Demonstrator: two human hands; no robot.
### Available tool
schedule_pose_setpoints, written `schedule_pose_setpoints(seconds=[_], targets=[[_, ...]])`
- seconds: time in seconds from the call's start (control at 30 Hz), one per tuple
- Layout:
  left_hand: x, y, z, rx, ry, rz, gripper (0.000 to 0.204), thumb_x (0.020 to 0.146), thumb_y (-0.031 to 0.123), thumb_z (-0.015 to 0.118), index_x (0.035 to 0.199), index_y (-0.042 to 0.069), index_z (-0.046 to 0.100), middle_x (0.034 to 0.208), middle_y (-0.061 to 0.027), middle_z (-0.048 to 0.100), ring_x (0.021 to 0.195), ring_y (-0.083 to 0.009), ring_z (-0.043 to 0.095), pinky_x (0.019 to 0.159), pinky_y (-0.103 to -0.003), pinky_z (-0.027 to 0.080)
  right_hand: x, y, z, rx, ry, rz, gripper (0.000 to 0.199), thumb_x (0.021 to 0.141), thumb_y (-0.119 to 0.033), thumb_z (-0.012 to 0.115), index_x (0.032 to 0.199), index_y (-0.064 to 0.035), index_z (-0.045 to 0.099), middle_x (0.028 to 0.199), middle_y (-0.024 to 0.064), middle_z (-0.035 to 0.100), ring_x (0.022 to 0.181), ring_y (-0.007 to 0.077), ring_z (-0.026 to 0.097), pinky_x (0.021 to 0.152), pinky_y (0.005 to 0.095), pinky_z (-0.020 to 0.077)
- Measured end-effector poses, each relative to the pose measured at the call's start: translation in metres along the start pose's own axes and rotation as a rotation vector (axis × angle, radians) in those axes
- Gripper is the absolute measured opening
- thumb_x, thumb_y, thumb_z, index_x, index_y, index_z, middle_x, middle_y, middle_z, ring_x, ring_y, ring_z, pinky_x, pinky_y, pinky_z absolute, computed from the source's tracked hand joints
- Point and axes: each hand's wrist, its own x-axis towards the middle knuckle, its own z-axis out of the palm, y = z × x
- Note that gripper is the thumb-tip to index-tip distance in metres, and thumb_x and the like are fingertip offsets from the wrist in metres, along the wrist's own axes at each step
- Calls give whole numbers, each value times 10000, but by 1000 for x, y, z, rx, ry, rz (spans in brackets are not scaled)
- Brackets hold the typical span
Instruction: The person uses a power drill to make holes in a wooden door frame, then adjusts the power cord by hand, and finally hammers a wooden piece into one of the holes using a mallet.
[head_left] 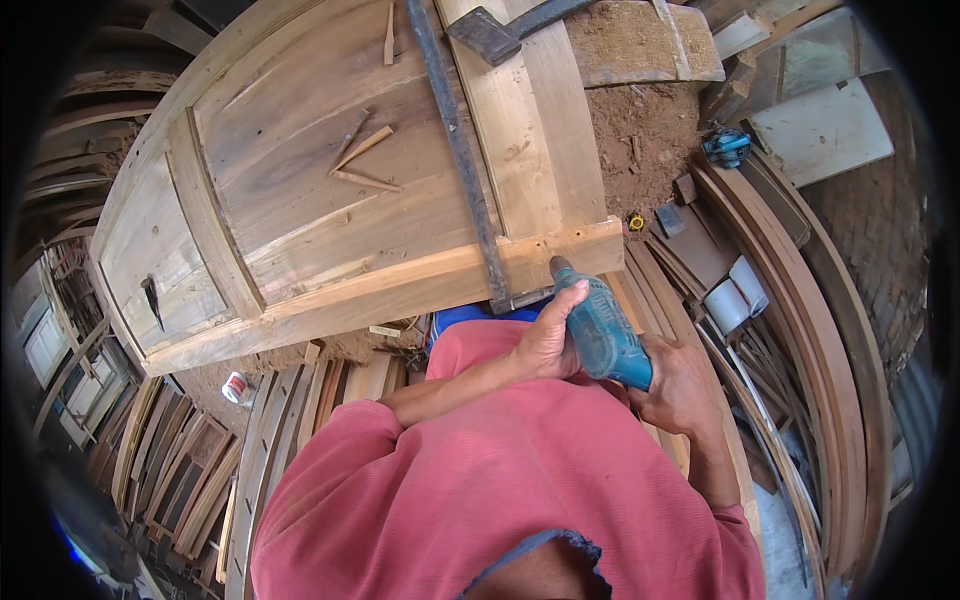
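A teal power drill (604, 328) is held in both my hands. My left hand (548, 338) grips the front of its body, with the thumb laid on top. My right hand (680, 388) is wrapped round the rear end; some of its fingers are hidden. The drill's nose meets or nearly meets the near edge of a wooden panelled door (330, 225), close to its right corner. Any bit is too hidden to make out. A long metal bar clamp (458, 150) crosses the door just left of the drill.
Several wooden pegs (362, 148) and a dark pointed tool (152, 300) lie on the door. A dark metal hammer-like head (484, 36) rests at the far edge. To the right are a blue power tool (727, 148), a yellow tape measure (636, 222) and stacked curved boards (800, 300).
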Motion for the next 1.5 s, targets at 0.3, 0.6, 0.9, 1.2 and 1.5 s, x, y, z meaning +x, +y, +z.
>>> schedule_pose_setpoints(seconds=[0.3,0.6,0.9,1.2,1.5], targets=[[51,1,-66,1833,-133,707,630,1042,369,490,1490,-50,346,1454,-246,470,1360,-356,467,1168,-495,348,-34,56,44,615,503,147,245,768,-55,685,997,30,686,787,88,661,669,146,620,623,304,479],[147,81,-92,2878,-168,1160,825,972,455,499,1579,-50,255,1673,-231,206,1576,-385,100,1283,-486,44,-25,114,66,1203,855,84,455,866,-130,661,1278,42,573,1087,134,688,700,116,609,610,242,506],[126,115,-97,2894,364,1153,822,978,503,472,1596,2,267,1682,-249,157,1570,-424,80,1266,-555,9,-33,140,81,1259,822,54,435,877,-134,657,1266,39,568,1111,155,688,672,118,603,581,243,503],[107,190,-75,3040,340,1295,788,997,485,487,1583,-7,295,1670,-241,209,1562,-409,131,1273,-533,63,-31,143,89,1316,787,-24,440,873,-109,683,1265,59,577,1110,172,692,660,121,614,557,252,487],[67,150,-101,3083,205,1007,841,992,460,522,1572,-78,237,1656,-301,182,1567,-430,105,1277,-520,95,-27,146,92,1312,820,-48,422,879,-117,673,1255,56,585,1113,156,696,664,123,614,565,258,487]])
